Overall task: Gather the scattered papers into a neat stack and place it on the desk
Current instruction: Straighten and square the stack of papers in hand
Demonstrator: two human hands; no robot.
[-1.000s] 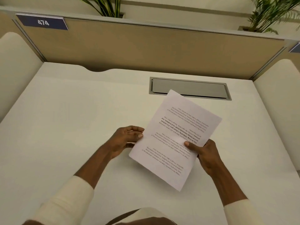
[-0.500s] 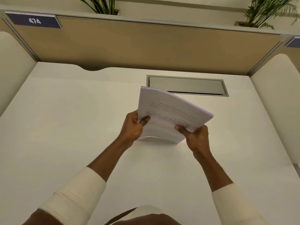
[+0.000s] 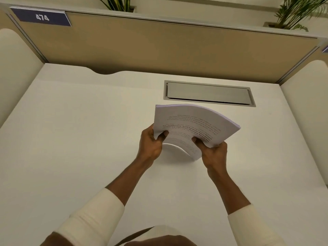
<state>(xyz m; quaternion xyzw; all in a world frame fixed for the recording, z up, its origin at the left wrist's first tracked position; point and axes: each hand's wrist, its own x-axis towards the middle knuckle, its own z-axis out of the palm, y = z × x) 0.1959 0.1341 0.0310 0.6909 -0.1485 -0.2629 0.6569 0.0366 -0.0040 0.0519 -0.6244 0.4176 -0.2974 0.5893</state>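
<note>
A white desk inside a cubicle is seen from above, as viewed by the person seated at it. A stack of printed papers is held upright over the middle of the desk, a little toward its far edge, with the lower edge of the stack resting on or just above the surface; contact cannot be confirmed. The stack is bowed, its top curling away toward the far edge, and the printed text is seen upside down.

The stack is gripped at both sides. The left hand is closed around the left edge, with the thumb pressed on the facing sheet and the fingers hidden behind. The right hand is closed around the lower right edge in the same manner, thumb in front. Both forearms are bare, with cream sleeves pushed up toward the elbows.

Just beyond the stack, near the far edge of the desk, a grey metal cable flap is set flush into the surface. A tan partition panel is seen behind the far edge, with a dark blue plate reading 474 at its upper left corner. Green plants are visible above the panel
</note>
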